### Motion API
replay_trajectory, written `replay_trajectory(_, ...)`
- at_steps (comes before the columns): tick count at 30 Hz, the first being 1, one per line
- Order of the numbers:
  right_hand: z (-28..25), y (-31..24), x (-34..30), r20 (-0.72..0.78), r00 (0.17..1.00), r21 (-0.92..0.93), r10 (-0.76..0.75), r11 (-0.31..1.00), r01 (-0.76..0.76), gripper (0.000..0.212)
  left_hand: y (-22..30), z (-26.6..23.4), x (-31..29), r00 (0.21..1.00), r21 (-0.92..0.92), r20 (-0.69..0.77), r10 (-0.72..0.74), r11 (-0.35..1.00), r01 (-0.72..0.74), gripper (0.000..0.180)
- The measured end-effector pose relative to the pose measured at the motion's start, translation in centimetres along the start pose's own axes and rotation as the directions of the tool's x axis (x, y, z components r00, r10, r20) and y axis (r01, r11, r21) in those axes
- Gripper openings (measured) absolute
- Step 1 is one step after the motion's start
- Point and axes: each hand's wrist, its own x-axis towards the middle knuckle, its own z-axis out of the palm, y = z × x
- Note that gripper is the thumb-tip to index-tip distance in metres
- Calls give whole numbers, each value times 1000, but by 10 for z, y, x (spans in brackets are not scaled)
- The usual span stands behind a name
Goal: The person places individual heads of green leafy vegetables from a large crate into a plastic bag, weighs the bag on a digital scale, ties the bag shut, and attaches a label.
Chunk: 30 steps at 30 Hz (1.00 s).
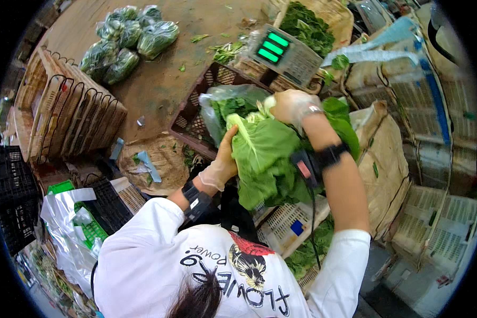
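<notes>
A bunch of broad-leaved leafy greens with pale stems hangs in front of my body, leaves pointing down. My left hand grips its left side, thumb along a pale stem. On the far side, my right hand is closed at the stem ends; its fingertips are partly hidden. Both hands appear to wear thin translucent gloves, and a dark strapped device sits on each forearm. Just beyond the bunch, a clear plastic bag with greens in it rests in a brown plastic crate.
A scale with a lit green display stands beyond the crate, beside a basket of dark greens. Bagged greens lie on the floor at far left. Stacked crates stand left, covered bales right. A cable hangs from my right forearm.
</notes>
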Motion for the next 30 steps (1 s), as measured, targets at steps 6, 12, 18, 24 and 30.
replay_trajectory(6,34,-28,176,527,848,-180,-51,969,170,48,68,-71,35,990,-86,-138,-23,996,11,56)
replay_trajectory(12,54,-23,235,93,958,500,-273,844,192,87,121,-77,45,937,-5,-281,207,976,-217,51)
replay_trajectory(18,98,-47,228,36,998,523,-48,852,22,80,109,-158,57,799,257,-436,414,908,-331,43)
replay_trajectory(24,110,-47,200,234,972,507,-34,857,-92,73,93,-167,23,834,171,-450,320,947,-271,45)
replay_trajectory(30,147,-34,220,463,821,759,-333,628,-173,60,100,-144,0,801,254,-485,350,933,-254,45)
